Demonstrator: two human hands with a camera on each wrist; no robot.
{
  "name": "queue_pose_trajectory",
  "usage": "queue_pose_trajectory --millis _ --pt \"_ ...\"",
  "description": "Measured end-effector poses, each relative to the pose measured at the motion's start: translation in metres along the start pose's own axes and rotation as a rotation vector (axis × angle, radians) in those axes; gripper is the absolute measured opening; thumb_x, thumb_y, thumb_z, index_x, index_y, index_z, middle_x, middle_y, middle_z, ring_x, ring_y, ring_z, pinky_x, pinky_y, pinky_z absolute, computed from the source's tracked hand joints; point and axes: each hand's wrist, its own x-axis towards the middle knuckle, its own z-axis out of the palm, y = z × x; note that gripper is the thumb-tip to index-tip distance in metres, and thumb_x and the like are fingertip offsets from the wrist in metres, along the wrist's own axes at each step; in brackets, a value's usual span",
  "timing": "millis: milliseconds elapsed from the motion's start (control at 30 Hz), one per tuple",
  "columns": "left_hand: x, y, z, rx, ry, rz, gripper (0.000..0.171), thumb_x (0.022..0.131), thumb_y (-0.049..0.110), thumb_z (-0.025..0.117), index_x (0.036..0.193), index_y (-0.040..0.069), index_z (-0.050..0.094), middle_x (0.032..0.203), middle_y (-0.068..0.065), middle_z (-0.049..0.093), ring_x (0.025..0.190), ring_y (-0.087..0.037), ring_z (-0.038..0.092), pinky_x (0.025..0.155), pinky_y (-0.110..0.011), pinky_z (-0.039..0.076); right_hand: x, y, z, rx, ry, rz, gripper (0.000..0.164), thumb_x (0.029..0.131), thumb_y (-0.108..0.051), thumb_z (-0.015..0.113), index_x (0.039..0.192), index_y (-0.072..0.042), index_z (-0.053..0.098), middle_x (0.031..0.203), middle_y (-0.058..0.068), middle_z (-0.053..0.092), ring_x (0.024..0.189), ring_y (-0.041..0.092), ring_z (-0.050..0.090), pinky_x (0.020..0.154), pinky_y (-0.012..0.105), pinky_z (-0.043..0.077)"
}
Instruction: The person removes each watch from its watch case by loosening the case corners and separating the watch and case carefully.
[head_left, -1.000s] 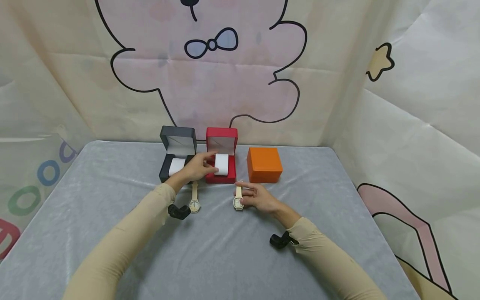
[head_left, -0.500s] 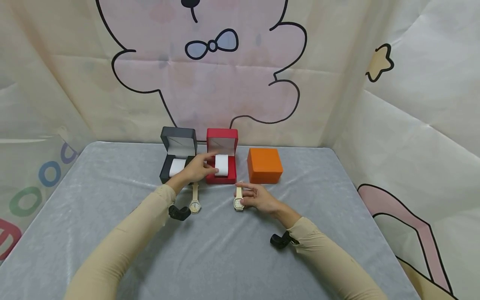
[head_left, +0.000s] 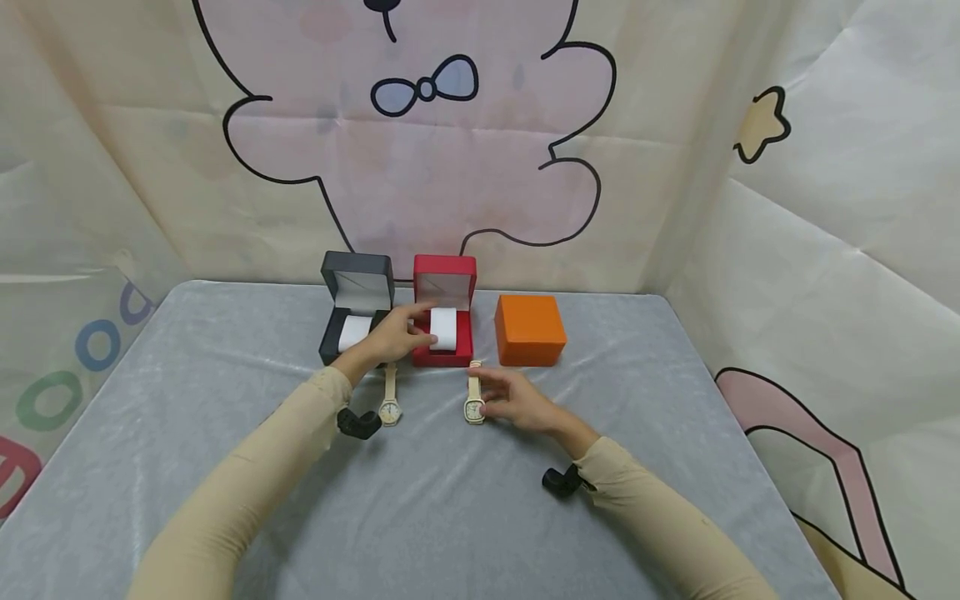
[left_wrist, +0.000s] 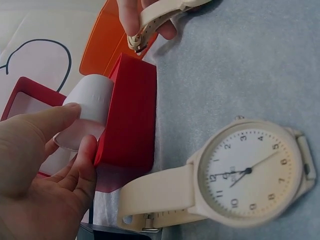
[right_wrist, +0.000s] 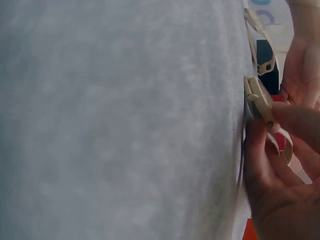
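Observation:
My left hand [head_left: 392, 337] reaches into the open red watch box [head_left: 447, 360]. In the left wrist view its thumb and fingers pinch the white cushion [left_wrist: 91, 97] that sits tilted in the box. Right of there, in front of the boxes, my right hand [head_left: 521, 402] holds a cream wristwatch [head_left: 474, 409] low over the table, dial toward me. The right wrist view shows thumb and fingers gripping this watch [right_wrist: 265, 102] by its case side, the strap hanging in a loop. A second cream wristwatch [head_left: 389, 410] lies on the table below my left wrist.
An open dark grey watch box [head_left: 358, 267] with a white cushion [head_left: 353, 332] stands left of the red one, partly behind my left hand. To the right is a closed orange box [head_left: 530, 331]. A grey cloth [head_left: 465, 517] covers the table; printed curtains enclose the back and sides.
My right hand has shifted the watch slightly to the left and a touch toward me. The left hand stays at the cushion.

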Motion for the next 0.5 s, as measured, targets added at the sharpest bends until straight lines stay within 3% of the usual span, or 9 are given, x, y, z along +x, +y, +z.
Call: queue_pose_trajectory --millis 200,400,500 --pt "-0.0001 -0.0006 0.0002 0.006 0.004 0.001 0.070 0.096 0.014 0.068 0.158 0.010 0.035 0.151 -0.023 0.046 0.119 -0.037 0.062 0.081 -0.033 0.055 0.0003 -0.0045 0.0009 -0.213 0.049 -0.026 0.060 0.088 0.003 0.073 0.145 -0.002 0.054 0.119 0.017 0.063 0.095 0.025 0.059 0.080 0.023 0.053" --pt "-0.0007 -0.0002 0.0004 0.001 0.005 0.010 0.069 0.097 0.013 0.068 0.157 0.008 0.035 0.150 -0.024 0.047 0.116 -0.038 0.063 0.078 -0.032 0.055 -0.0010 -0.0090 -0.0005 -0.283 0.043 0.012 0.061 0.090 -0.003 0.073 0.148 -0.006 0.051 0.132 0.018 0.058 0.088 0.018 0.056 0.082 0.022 0.051" --pt "-0.0010 0.0003 0.0008 0.000 0.003 0.013 0.069 0.097 0.014 0.068 0.157 0.008 0.035 0.151 -0.024 0.047 0.118 -0.039 0.062 0.081 -0.035 0.056 -0.0018 -0.0103 -0.0022 -0.303 0.033 0.032 0.062 0.091 -0.005 0.073 0.149 -0.007 0.050 0.130 0.018 0.055 0.085 0.014 0.053 0.079 0.019 0.047"
